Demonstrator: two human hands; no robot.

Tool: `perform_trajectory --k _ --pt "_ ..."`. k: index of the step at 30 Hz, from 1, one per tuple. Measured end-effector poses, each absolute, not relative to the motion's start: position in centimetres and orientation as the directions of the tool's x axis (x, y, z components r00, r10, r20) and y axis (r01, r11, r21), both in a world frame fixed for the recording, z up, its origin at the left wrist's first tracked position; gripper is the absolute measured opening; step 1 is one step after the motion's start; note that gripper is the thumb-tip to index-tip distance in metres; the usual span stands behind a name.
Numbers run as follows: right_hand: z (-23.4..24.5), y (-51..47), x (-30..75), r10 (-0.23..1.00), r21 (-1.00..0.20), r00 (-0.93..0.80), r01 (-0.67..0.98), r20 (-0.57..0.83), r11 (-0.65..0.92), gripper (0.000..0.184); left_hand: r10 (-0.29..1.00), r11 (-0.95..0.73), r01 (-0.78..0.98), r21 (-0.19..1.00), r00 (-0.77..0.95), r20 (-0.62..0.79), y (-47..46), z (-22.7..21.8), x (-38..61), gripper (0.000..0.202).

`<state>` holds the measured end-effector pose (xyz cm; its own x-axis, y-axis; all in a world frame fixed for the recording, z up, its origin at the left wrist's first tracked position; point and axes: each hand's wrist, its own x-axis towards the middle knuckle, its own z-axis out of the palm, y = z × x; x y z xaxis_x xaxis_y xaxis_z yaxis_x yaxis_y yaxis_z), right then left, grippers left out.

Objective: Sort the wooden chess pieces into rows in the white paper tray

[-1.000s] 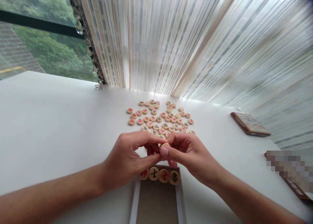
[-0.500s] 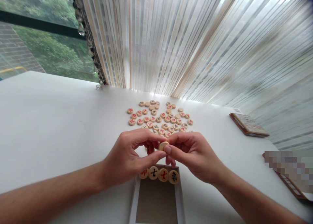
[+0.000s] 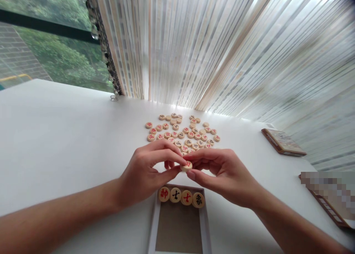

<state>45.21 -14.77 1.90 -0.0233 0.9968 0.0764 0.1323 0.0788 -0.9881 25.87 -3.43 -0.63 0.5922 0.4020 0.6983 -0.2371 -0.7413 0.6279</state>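
Wooden disc (image 3: pixel 187 166) is hanging in the air above the white table (image 3: pixel 55 135), between the shallow box (image 3: pixel 153 224) and the loose discs (image 3: pixel 183 133) lying scattered beyond. The left hand (image 3: pixel 146 172) and right hand (image 3: pixel 222 172) are both pinching it by the rim, thumb and forefinger closed on it, red mark facing up. 4 discs (image 3: pixel 181 197) are lining the box's far wall. Gripping the rim alone seems wise to me: nothing is covering the mark, and 2 pinches are guarding against slipping.
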Motion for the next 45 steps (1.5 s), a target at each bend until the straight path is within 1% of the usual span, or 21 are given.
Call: perform_trajectory --k 6,9,11,13,15,16,18,20,22,24,26,28,31,34,38,45 --pt "2.2 -15.0 45.2 0.994 -0.94 -0.033 0.322 0.104 0.109 0.016 0.324 -0.786 -0.253 0.564 0.608 0.725 -3.5 -0.9 25.8 0.018" --pt "2.6 -15.2 44.9 0.992 -0.888 -0.037 0.443 0.118 0.122 0.01 0.29 -0.794 -0.266 0.546 0.624 0.725 -3.6 -0.9 25.7 0.018" --pt "3.0 -15.3 44.8 0.988 -0.839 -0.045 0.522 0.151 0.152 0.009 0.275 -0.795 -0.274 0.542 0.634 0.723 -3.7 -0.8 25.7 0.021" --pt "3.3 -15.3 44.8 0.979 -0.788 -0.052 0.586 0.195 0.188 0.009 0.284 -0.786 -0.27 0.556 0.642 0.713 -3.8 -0.6 25.7 0.028" --pt "3.5 -15.3 44.9 0.968 -0.75 -0.053 0.623 0.245 0.224 0.011 0.331 -0.767 -0.244 0.594 0.643 0.691 -3.7 -0.5 25.7 0.034" --pt "3.6 -15.4 44.8 0.962 -0.735 -0.053 0.635 0.267 0.239 0.011 0.369 -0.75 -0.224 0.622 0.639 0.676 -3.6 -0.4 25.7 0.035" --pt "3.8 -15.6 44.5 0.952 -0.709 -0.069 0.653 0.297 0.268 0.013 0.463 -0.705 -0.176 0.687 0.619 0.635 -3.1 -0.6 25.8 0.03" --pt "3.9 -16.1 43.8 0.944 -0.688 -0.123 0.657 0.306 0.309 0.015 0.549 -0.651 -0.132 0.748 0.598 0.584 -2.4 -0.9 25.9 0.022" --pt "3.9 -16.7 42.7 0.932 -0.672 -0.203 0.648 0.299 0.357 0.02 0.588 -0.627 -0.102 0.772 0.589 0.555 -1.8 -1.3 26.0 0.019" --pt "3.8 -17.5 41.6 0.921 -0.655 -0.286 0.648 0.263 0.388 0.022 0.575 -0.646 -0.094 0.758 0.593 0.564 -1.4 -1.6 26.1 0.02" --pt "3.2 -18.1 40.6 0.906 -0.618 -0.356 0.667 0.227 0.417 0.015 0.537 -0.681 -0.108 0.725 0.6 0.593 -1.2 -1.7 26.1 0.022" --pt "2.4 -18.4 39.7 0.876 -0.555 -0.409 0.68 0.256 0.479 0.013 0.497 -0.713 -0.125 0.69 0.604 0.623 -1.3 -1.7 26.1 0.024" --pt "1.0 -18.6 39.1 0.83 -0.439 -0.46 0.705 0.314 0.557 0.016 0.462 -0.741 -0.135 0.658 0.608 0.645 -1.4 -1.7 26.1 0.025" --pt "0.1 -18.6 39.0 0.824 -0.359 -0.477 0.744 0.305 0.564 0.017 0.464 -0.738 -0.136 0.661 0.609 0.643 -1.4 -1.7 26.0 0.026" --pt "-0.2 -18.9 39.2 0.811 -0.272 -0.486 0.773 0.326 0.573 0.019 0.468 -0.735 -0.134 0.665 0.609 0.64 -1.4 -1.8 26.1 0.027" --pt "-0.3 -19.1 39.0 0.783 -0.185 -0.484 0.791 0.391 0.582 0.02 0.461 -0.739 -0.134 0.66 0.614 0.64 -1.3 -1.8 26.1 0.028"
